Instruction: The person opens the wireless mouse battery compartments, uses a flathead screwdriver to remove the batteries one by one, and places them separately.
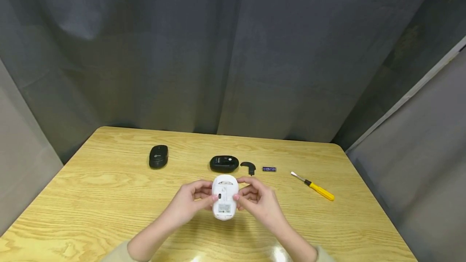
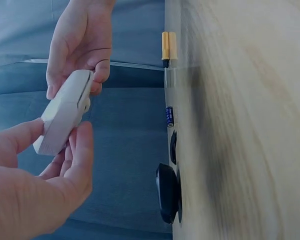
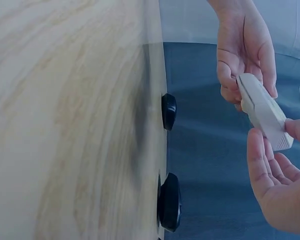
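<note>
A white computer mouse (image 1: 224, 197) is held up over the table with its underside facing the head camera. A label, a small dark switch and an oval recess near the top show on that underside. My left hand (image 1: 189, 200) grips one long side of it, thumb on the underside and fingers behind. From the other side my right hand (image 1: 261, 202) pinches it the same way. The left wrist view shows the mouse (image 2: 65, 112) edge-on between both hands, well off the tabletop.
Behind the white mouse lies a black mouse (image 1: 224, 164), beside a curved black cover (image 1: 249, 167) and a purple battery (image 1: 269, 169). A screwdriver with a yellow handle (image 1: 322, 191) lies to the right. Another black mouse (image 1: 158, 157) sits at the left on the wooden table (image 1: 109, 197).
</note>
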A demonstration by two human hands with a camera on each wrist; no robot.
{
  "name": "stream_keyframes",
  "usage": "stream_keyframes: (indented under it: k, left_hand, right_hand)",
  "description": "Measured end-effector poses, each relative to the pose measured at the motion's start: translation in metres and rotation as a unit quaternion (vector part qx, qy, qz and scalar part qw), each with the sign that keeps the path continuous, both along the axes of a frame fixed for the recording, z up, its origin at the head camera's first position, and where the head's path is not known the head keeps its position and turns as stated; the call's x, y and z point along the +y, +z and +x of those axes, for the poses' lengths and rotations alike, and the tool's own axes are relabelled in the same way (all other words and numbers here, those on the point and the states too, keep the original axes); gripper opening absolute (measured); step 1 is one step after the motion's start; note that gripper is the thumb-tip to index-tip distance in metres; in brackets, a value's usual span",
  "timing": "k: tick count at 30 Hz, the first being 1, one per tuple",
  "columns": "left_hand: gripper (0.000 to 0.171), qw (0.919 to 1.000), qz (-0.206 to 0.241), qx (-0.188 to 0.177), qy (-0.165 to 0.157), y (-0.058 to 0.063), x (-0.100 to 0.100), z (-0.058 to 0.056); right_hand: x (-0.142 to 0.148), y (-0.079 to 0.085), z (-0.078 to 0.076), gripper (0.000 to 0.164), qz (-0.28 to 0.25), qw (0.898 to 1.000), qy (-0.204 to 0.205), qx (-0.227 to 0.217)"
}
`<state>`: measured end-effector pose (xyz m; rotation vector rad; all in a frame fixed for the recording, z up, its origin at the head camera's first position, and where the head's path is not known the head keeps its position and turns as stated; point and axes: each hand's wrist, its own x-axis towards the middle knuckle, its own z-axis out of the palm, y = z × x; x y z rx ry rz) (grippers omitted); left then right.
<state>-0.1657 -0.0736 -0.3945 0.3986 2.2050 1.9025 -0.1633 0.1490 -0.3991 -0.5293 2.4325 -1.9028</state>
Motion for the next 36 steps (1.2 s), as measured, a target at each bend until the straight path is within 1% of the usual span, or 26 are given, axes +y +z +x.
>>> stream_keyframes:
  k: [5, 8, 13, 17, 20, 24, 27, 29, 34, 36]
  left_hand:
    - [0.054, 0.999, 0.029, -0.032, -0.015, -0.004, 0.001, 0.001]
    - [0.055, 0.9984, 0.032, -0.039, -0.024, -0.007, 0.001, 0.001]
    - [0.056, 0.9981, 0.023, -0.049, -0.03, -0.011, 0.002, 0.001]
    - [0.057, 0.9952, 0.045, -0.076, -0.041, -0.014, 0.004, 0.001]
    - [0.056, 0.9916, 0.066, -0.099, -0.051, -0.016, 0.004, 0.001]
    - [0.057, 0.9911, 0.063, -0.104, -0.052, -0.017, 0.005, 0.001]
    - [0.057, 0.9908, 0.065, -0.106, -0.053, -0.017, 0.005, 0.002]
    - [0.057, 0.9907, 0.067, -0.106, -0.054, -0.018, 0.006, 0.001]
    - [0.057, 0.991, 0.064, -0.104, -0.054, -0.019, 0.007, 0.001]
    - [0.057, 0.9909, 0.063, -0.105, -0.057, -0.018, 0.008, 0.001]
  right_hand:
    - [0.001, -0.003, 0.001, 0.044, 0.001, 1.0, 0.01, -0.02]
    - [0.002, -0.005, 0.002, 0.045, 0.005, 1.0, 0.012, -0.027]
    - [0.004, -0.009, 0.001, 0.046, 0.009, 0.999, 0.019, -0.032]
    - [0.005, -0.01, 0.001, 0.045, 0.022, 0.999, 0.022, -0.036]
    - [0.006, -0.01, 0.0, 0.043, 0.039, 0.998, 0.023, -0.045]
    - [0.006, -0.009, 0.0, 0.043, 0.053, 0.996, 0.026, -0.06]
    - [0.007, -0.01, 0.0, 0.045, 0.052, 0.996, 0.034, -0.064]
    - [0.007, -0.005, 0.002, 0.045, 0.056, 0.996, 0.041, -0.063]
    - [0.006, -0.002, 0.002, 0.045, 0.059, 0.996, 0.035, -0.058]
    - [0.007, -0.008, -0.001, 0.046, 0.053, 0.997, 0.034, -0.054]
